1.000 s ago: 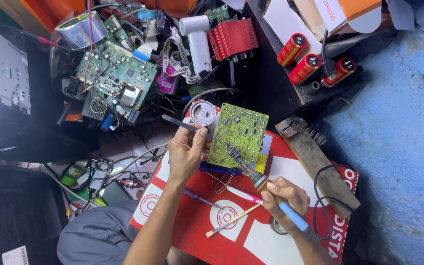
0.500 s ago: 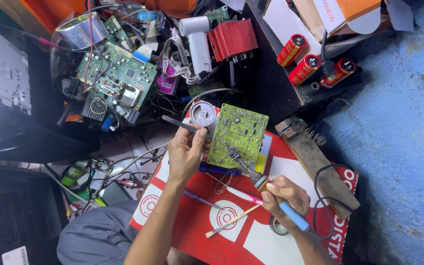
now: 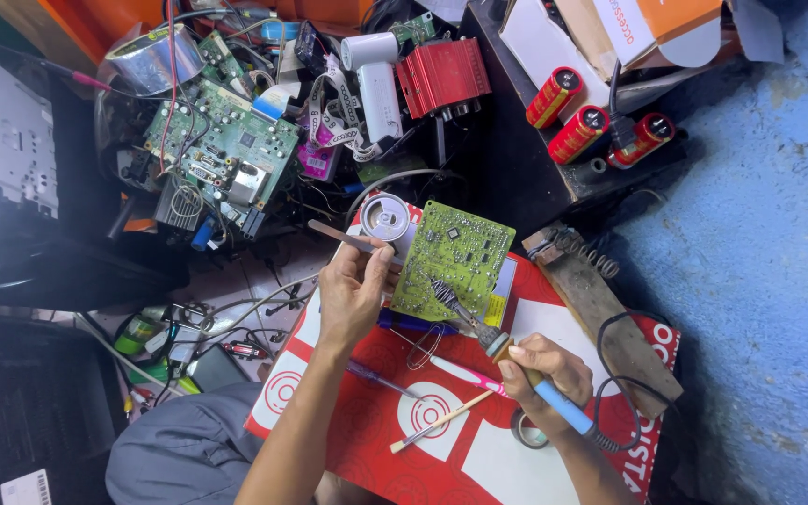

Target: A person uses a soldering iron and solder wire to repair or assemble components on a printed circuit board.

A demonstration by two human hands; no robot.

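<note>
Two hands work mid-frame: left hand (image 3: 353,292) pinches tweezers (image 3: 348,239) beside the green circuit board (image 3: 454,259), right hand (image 3: 540,367) grips a soldering iron (image 3: 507,355).

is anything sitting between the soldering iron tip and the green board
Nothing visible does. The right hand holds the soldering iron with its tip already over the green circuit board; the left hand holds tweezers off to the board's side.

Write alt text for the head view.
A right hand holds a blue-handled soldering iron to a green circuit board, while the left hand holds tweezers beside it. They work over a red printed sheet amid scattered electronics.
</note>
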